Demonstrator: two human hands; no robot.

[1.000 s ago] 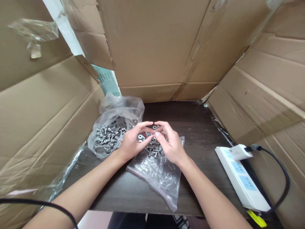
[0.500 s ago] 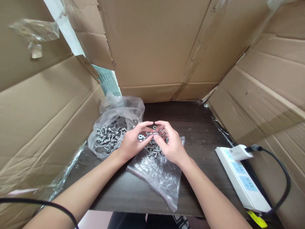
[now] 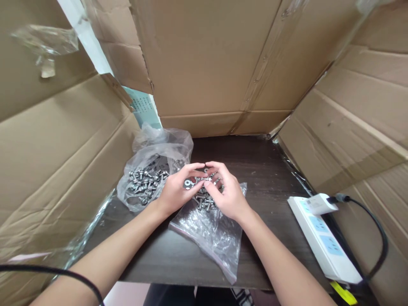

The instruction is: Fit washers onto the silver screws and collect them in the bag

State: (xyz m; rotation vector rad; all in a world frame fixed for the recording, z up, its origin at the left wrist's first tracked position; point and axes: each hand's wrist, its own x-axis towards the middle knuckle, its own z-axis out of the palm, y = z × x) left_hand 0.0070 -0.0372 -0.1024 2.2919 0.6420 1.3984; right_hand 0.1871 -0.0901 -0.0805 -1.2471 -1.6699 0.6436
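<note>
My left hand and my right hand meet fingertip to fingertip over a pile of small metal bolts. Between the thumbs and fingers of both hands is one small silver bolt, partly covered by the fingertips. The pile rests on a clear zip bag lying flat under my hands. Beside my left fingers lie flat washers. Left of my left hand, an opened clear plastic bag holds many more bolts.
Cardboard walls enclose the dark wooden table at the back and both sides. A white power strip with a plugged-in adapter and black cable lies at the right. Another black cable crosses at lower left.
Both hands stay almost in place, with fingertips still together around the bolt. The fingers have shifted only slightly, and the view has drifted a little.
</note>
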